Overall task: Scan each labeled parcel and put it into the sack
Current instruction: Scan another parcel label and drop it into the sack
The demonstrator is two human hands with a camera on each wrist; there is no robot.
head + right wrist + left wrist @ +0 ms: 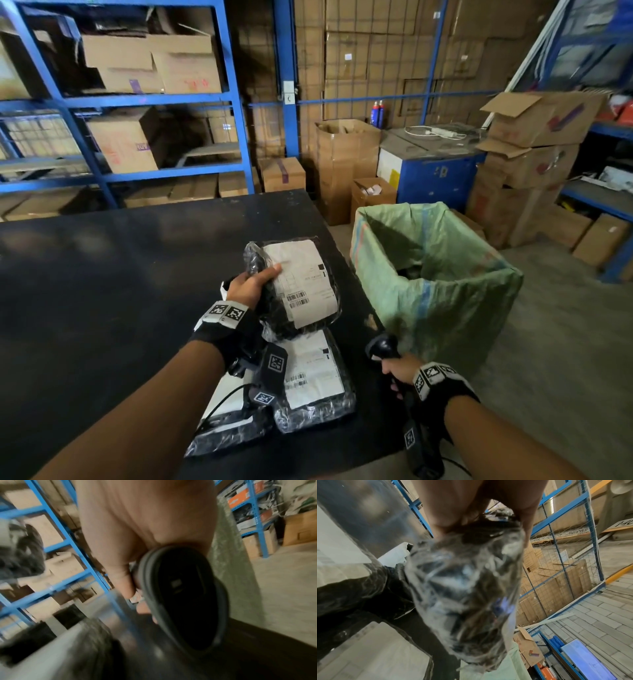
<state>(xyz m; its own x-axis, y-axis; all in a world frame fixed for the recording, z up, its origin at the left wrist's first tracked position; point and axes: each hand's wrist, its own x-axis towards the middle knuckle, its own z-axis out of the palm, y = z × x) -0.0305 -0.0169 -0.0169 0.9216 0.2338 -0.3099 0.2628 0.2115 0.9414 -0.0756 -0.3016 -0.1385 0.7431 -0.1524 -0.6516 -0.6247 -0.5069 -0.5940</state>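
- Gripping a black plastic-wrapped parcel with a white shipping label (pixel 294 284), the left hand (pixel 248 286) holds it lifted off the black table top (pixel 102 291); thumb lies across the label's upper left corner, fingers curl under the wrap; label faces up, barcodes showing
- Left wrist view: fingers (pixel 447 511) close round the crinkled clear wrap of the same parcel (pixel 462 585), dark contents inside
- Right hand (pixel 399 371) at 5 o'clock of the held parcel, fingers wrapped round the handle of a black handheld barcode scanner (pixel 383 347); scanner head sits just off the table's right edge, angled up toward 11 o'clock
- Right wrist view: blurred; scanner's dark oval window (pixel 181 595) visible below the palm
- Second labelled black parcel (pixel 313 380) flat on the table, directly at 6 o'clock of the held one; a third wrapped parcel (pixel 226 428) at its 8 o'clock, partly hidden by the left wrist
- Green woven sack (pixel 435 281) stands open on the floor at 3 o'clock of the table, mouth spread square; dark items low inside, too dim to identify
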